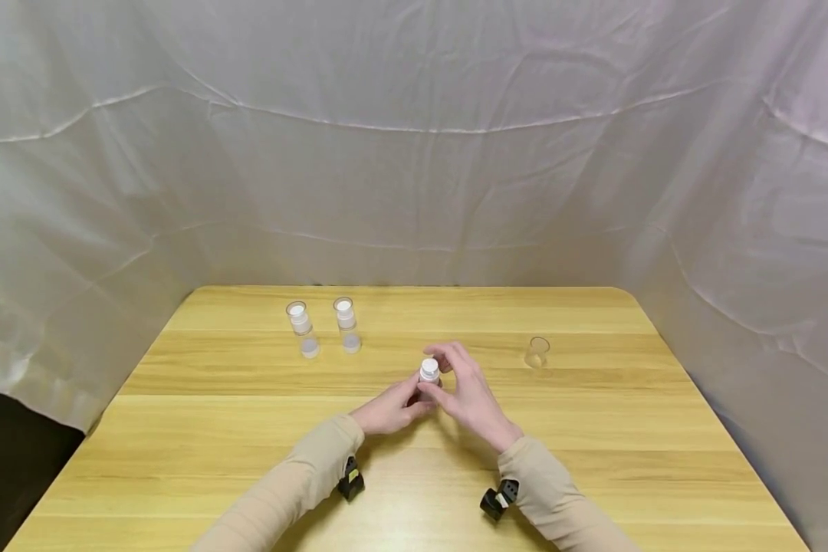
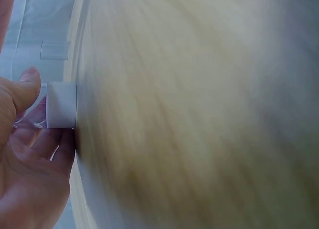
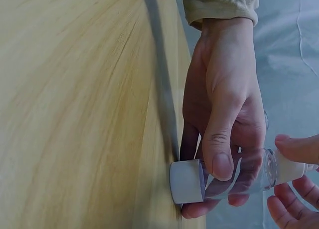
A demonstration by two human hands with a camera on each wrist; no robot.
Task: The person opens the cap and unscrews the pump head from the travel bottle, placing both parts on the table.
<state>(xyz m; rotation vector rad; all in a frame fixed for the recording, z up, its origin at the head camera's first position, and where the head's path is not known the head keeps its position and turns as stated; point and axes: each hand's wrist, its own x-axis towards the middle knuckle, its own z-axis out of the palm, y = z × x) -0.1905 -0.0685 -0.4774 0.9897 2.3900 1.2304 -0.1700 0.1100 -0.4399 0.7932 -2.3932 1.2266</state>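
A clear bottle with a white base and a white pump top point(image 1: 429, 370) stands upright on the table, between both hands. My left hand point(image 1: 390, 409) grips its clear body from the left. The right wrist view shows the left thumb lying along the clear wall, and the white base point(image 3: 186, 181) at the tabletop. My right hand point(image 1: 474, 397) is at the upper part, its thumb and fingers around the white collar point(image 3: 288, 170). In the left wrist view the white base point(image 2: 62, 105) shows beside the left fingers; the top is out of that view.
Two similar clear bottles with white tops and clear covers, one point(image 1: 303, 330) beside the other point(image 1: 347, 325), stand at the back left. A loose clear cap point(image 1: 537, 353) stands to the right on the wooden table point(image 1: 414, 491). Grey cloth point(image 1: 414, 176) hangs around the table.
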